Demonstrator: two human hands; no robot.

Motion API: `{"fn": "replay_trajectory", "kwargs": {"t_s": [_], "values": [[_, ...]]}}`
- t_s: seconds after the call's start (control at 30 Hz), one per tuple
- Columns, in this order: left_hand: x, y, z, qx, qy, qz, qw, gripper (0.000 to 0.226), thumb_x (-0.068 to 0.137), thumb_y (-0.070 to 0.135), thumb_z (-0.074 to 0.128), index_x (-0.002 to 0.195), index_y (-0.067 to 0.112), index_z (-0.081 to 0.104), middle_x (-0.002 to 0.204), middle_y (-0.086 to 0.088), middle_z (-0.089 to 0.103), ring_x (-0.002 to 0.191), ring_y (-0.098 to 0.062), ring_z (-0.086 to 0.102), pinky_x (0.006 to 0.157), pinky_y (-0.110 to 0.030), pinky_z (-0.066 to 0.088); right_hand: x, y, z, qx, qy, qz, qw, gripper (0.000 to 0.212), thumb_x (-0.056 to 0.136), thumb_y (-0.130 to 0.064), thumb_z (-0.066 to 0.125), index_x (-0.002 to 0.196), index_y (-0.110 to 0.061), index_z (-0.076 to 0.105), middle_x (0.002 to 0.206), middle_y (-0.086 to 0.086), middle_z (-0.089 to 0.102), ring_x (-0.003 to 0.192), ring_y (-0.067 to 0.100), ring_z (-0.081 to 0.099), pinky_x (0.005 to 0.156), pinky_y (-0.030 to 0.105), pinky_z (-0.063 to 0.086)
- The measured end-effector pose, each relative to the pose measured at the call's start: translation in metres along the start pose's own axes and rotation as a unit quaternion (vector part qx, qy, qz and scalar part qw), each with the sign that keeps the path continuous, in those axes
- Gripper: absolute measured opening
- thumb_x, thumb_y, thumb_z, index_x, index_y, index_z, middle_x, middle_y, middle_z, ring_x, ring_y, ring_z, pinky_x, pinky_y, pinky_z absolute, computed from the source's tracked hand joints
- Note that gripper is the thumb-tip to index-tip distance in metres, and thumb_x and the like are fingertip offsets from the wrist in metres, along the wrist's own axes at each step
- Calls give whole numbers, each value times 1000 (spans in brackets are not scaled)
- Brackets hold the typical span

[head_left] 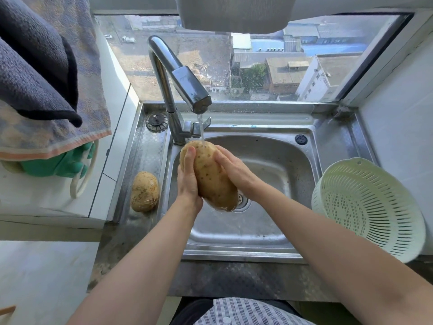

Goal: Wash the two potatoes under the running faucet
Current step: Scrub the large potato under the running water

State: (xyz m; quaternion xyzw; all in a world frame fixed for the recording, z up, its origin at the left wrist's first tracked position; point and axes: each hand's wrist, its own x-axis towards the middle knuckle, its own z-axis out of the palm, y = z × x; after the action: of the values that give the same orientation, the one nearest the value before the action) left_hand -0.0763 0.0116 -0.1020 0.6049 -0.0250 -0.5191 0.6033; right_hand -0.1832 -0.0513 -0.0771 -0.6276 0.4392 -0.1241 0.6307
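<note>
Nothing here can be read as a word, brand or number. Two faint blue marks (253, 125) stand on the back rim of the stainless steel sink (276, 132), to the right of the chrome faucet (186, 84). They are too small to make out. The round dark cap (301, 139) near the sink's back right corner carries a pale mark, too blurred to read.
</note>
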Motion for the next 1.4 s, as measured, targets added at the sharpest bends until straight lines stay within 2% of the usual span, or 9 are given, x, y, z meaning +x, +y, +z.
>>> {"fn": "replay_trajectory", "kwargs": {"t_s": [0.2, 0.53, 0.67, 0.8, 0.9, 1.07, 1.2, 1.3, 1.4], "values": [[-1, 3, -1, 1, 39, 6, 999, 107, 45, 82, 78, 135, 28, 59, 127, -9, 69, 112, -28, 69, 91, -52, 58, 6, -19, 1, 38, -22, 69, 997, 44, 91, -37, 46, 134, -27, 48, 133, 5, 53, 121, 28, 51, 107, 50, 43], [-1, 6, -1, -7, 40, 21, 999, 96, 56, 72, 76, 137, 24, 57, 126, -12, 68, 111, -30, 69, 91, -54, 58, 8, -27, 3, 35, -24, 103, 994, 39, 91, -36, 45, 129, -28, 46, 131, 7, 50, 117, 27, 48, 105, 50, 42], [1, 7, -2, 1, 45, 1, 999, 105, 47, 82, 76, 135, 28, 57, 128, -10, 68, 111, -31, 69, 92, -56, 57, 10, -20, 1, 56, -44, 99, 992, 59, 74, -38, 50, 132, -30, 54, 131, 6, 58, 119, 27, 55, 104, 53, 45], [6, 10, 0, -5, 82, -57, 995, 127, 33, 97, 65, 137, 25, 53, 125, -10, 66, 107, -35, 69, 88, -65, 54, -2, -1, -8, 71, -87, 63, 992, 68, 87, -40, 71, 147, -33, 40, 135, -4, 55, 120, 16, 58, 105, 43, 49], [12, 7, 3, 32, 87, -74, 993, 136, 34, 106, 49, 140, 21, 49, 130, -12, 64, 111, -36, 66, 92, -62, 54, -2, 5, -2, 55, 9, 42, 998, 72, 81, -39, 79, 143, -25, 46, 131, 1, 60, 116, 18, 62, 101, 40, 53], [-3, 8, 16, 200, 63, 75, 975, 116, 60, 96, 39, 152, 26, 33, 144, -12, 54, 127, -32, 57, 106, -54, 48, 10, -1, 6, 212, 122, 103, 964, 55, 87, -41, 70, 131, -11, 56, 125, 13, 66, 108, 25, 67, 87, 39, 59], [-18, 8, 22, 379, 11, 140, 915, 84, 90, 68, 50, 159, 39, 13, 147, -18, 44, 129, -35, 52, 108, -50, 46, 18, -5, 6, 263, 170, 150, 938, 64, 86, -48, 68, 134, -9, 53, 123, 13, 65, 107, 28, 66, 76, 36, 57], [-14, 10, 24, 421, 54, 168, 890, 55, 105, 50, 33, 158, 38, 25, 146, -16, 53, 131, -35, 53, 110, -43, 38, 18, -4, 10, 275, 183, 159, 930, 63, 88, -49, 65, 134, -7, 52, 122, 13, 65, 105, 28, 66, 71, 34, 56], [-9, 10, 17, 349, 54, 153, 923, 48, 108, 43, 25, 152, 35, 41, 149, -6, 54, 134, -28, 52, 114, -44, 40, 19, -1, 10, 279, 186, 161, 928, 63, 90, -47, 63, 136, -6, 49, 126, 13, 62, 107, 29, 63, 74, 37, 56]]}}
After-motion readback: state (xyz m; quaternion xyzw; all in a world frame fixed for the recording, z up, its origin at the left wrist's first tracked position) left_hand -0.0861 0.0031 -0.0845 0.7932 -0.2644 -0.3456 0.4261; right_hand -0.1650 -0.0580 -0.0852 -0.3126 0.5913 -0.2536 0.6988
